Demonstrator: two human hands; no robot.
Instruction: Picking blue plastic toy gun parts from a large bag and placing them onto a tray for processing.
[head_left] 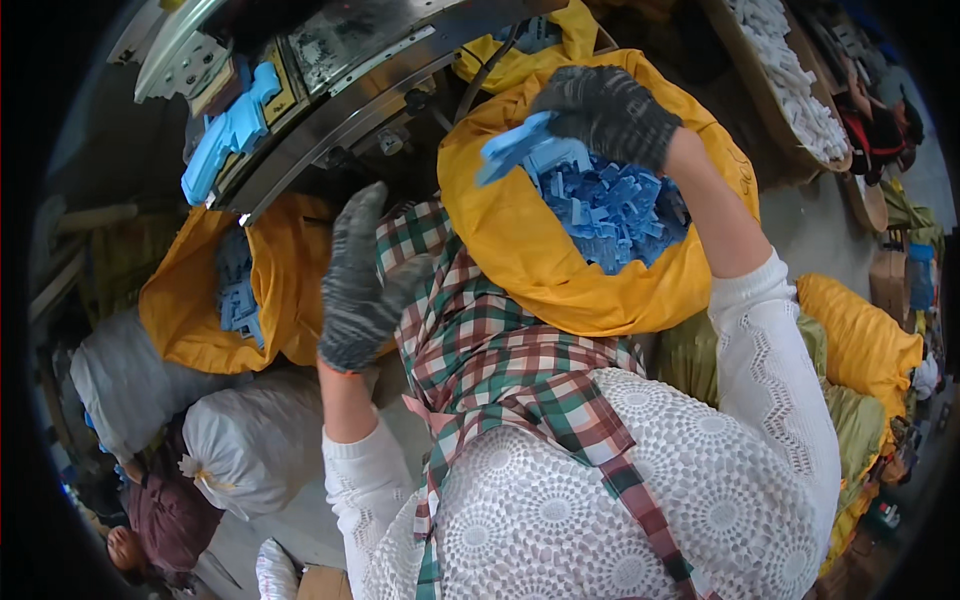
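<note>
My right hand [605, 112], in a dark grey knit glove, reaches into a yellow sack [520, 245] full of blue plastic parts [620, 205] and grips a blue plastic part [515, 145] at the sack's top. My left hand [360, 285], gloved the same, hangs open over my checked apron [480, 340] with its fingers pointing up, holding nothing. It is beside a second yellow sack [195, 315] at the left that holds more blue parts [238, 295].
A metal machine [340, 75] with a curved rim stands at the top, with blue parts [230, 130] lying on it. White tied bags [245, 440] sit low left. A round tray of white pieces [800, 90] is top right. More yellow and green sacks [860, 340] crowd the right.
</note>
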